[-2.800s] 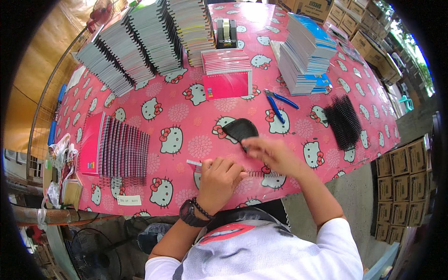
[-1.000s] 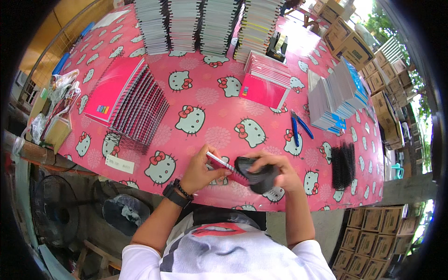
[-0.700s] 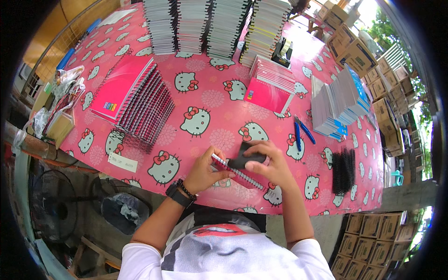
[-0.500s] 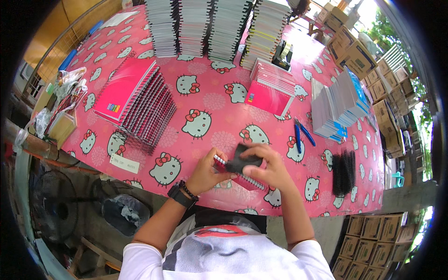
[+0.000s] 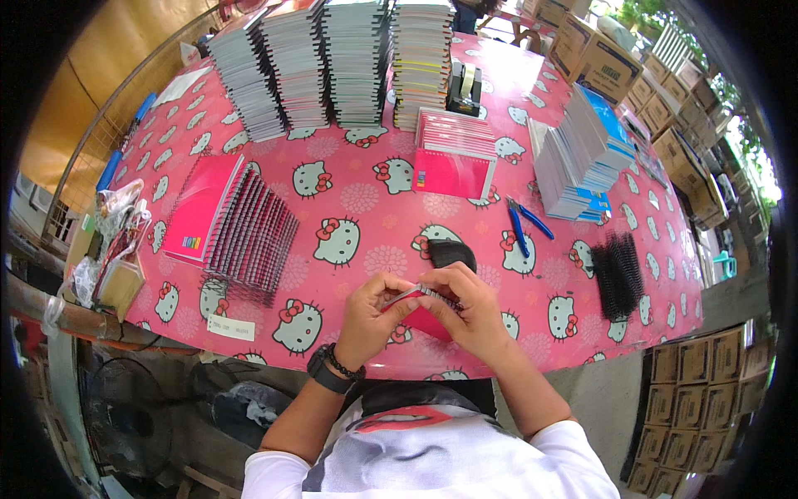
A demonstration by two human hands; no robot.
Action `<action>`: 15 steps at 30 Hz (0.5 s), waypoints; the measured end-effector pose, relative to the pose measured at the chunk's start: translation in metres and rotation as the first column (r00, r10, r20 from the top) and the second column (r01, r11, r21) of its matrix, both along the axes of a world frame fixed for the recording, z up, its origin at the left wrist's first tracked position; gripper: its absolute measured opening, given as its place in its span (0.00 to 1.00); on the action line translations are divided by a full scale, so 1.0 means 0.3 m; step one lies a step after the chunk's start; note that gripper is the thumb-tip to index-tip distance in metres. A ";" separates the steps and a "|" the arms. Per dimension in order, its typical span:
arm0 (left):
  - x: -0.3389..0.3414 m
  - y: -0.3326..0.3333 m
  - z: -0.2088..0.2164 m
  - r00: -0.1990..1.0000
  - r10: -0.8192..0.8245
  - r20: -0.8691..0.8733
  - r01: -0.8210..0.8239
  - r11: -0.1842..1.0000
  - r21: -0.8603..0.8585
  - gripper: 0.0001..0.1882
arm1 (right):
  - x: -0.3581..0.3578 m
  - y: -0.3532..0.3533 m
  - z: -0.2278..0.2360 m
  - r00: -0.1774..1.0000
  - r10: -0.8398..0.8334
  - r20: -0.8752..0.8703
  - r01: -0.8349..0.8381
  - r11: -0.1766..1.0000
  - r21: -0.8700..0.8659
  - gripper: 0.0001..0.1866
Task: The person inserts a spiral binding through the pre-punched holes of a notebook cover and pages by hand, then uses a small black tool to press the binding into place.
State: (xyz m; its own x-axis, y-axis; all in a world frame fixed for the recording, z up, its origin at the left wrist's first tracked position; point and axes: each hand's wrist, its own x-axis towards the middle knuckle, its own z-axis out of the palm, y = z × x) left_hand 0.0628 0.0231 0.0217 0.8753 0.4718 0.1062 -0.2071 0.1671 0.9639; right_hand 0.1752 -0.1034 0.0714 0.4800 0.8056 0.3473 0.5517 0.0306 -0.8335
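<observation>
Both my hands hold a small pink notebook [image 5: 422,319] edge-up at the near side of the pink patterned table [image 5: 366,200]. My left hand [image 5: 370,320] grips its left end. My right hand [image 5: 475,312] pinches the black spiral binding [image 5: 428,291] along its top edge. A small black pile of spiral coils [image 5: 451,253] lies just beyond my fingers.
A fanned row of bound pink notebooks [image 5: 241,229] lies at left. Tall stacks of notebooks [image 5: 332,62] line the far edge, with a pink stack [image 5: 453,150] and a tape dispenser [image 5: 464,87] nearby. Blue pliers [image 5: 524,229], a blue-covered stack [image 5: 582,154] and black coils [image 5: 619,274] sit at right.
My hands brought the notebook and a black coil together and turned the notebook edge-up. The head view shifted, so the table now appears more centred.
</observation>
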 end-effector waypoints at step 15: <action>-0.056 0.006 0.069 0.999 0.037 0.026 -0.037 0.999 -0.028 0.09 | -0.037 0.039 0.040 0.978 0.065 0.196 -0.079 0.995 0.062 0.08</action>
State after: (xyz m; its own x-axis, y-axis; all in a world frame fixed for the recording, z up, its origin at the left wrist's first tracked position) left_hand 0.0461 0.0249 0.0425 0.8542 0.5069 0.1159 -0.2393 0.1852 0.9531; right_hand 0.1642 -0.0916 0.0835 0.3400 0.8065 0.4837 0.6966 0.1295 -0.7056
